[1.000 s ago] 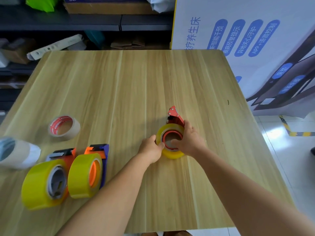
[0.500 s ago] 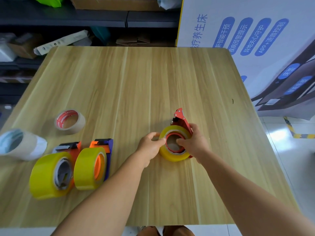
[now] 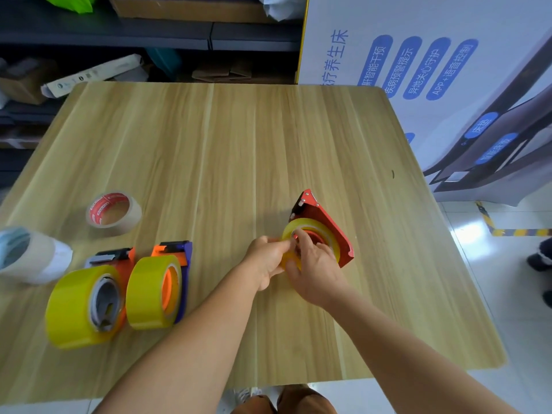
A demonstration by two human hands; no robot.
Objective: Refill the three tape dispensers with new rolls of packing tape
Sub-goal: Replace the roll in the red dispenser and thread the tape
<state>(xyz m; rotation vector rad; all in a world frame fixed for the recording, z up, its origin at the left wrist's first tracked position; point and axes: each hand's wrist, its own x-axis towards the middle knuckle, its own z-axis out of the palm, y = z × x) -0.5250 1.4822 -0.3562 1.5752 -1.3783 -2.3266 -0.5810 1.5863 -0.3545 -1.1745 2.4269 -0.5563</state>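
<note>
Red dispenser: the red tape dispenser [image 3: 331, 231] lies flat on the wooden desk [image 3: 239, 144], right of the middle, its pointed end away from the person.
Roll on it: a yellow tape roll [image 3: 316, 231] sits on the hub of this dispenser.
Left hand: the left hand [image 3: 265, 259] is at the near left edge of this roll; its fingers are curled and pinch the roll's edge.
Right hand: the right hand [image 3: 313, 270] is over the near part of the roll; its fingers are bent onto the roll's edge, pinching it beside the left fingertips.
Other dispensers: an orange and grey dispenser [image 3: 116, 258] and an orange and purple dispenser [image 3: 179, 252] stand at the left, each with a yellow roll on it, [image 3: 74, 309] and [image 3: 149, 291].
Loose rolls: a clear roll with red core [image 3: 113, 213] and a whitish roll [image 3: 33, 255] lie farther left.
</note>
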